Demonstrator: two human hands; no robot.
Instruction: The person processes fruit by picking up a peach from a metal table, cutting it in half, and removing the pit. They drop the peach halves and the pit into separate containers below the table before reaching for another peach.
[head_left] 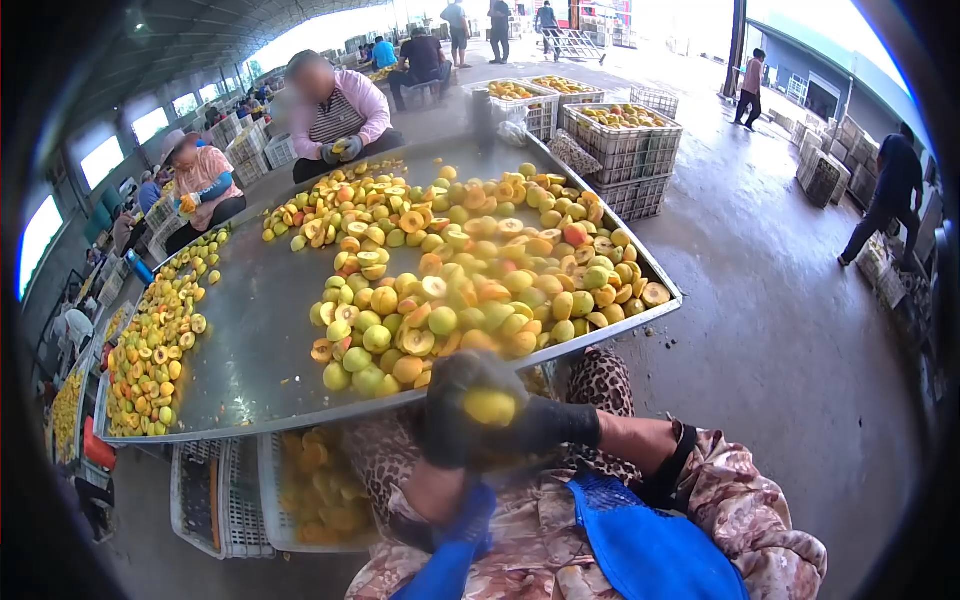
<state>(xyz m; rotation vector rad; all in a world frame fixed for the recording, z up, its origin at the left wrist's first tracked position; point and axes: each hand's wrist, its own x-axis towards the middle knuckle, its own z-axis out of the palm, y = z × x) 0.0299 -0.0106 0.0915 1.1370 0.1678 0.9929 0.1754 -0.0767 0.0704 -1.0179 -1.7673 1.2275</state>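
Observation:
Both my hands wear dark gloves and meet in front of my lap, just beyond the near edge of the metal table (240, 425). A yellow peach (490, 407) shows between them. My left hand (452, 400) is closed around the fruit, its fingers blurred. Against it, my right hand (545, 425) is closed too, with its fingertips covered; what it grips is hidden. A large pile of peaches (440, 320), many cut in half, lies on the table directly beyond my hands.
More cut peaches (150, 370) line the table's left side. Under it stand a crate of fruit (270, 490) and a white basket (245, 500). Two people sit across the table, one a person in pink (345, 105). Stacked crates (625, 160) of fruit stand at the far right corner.

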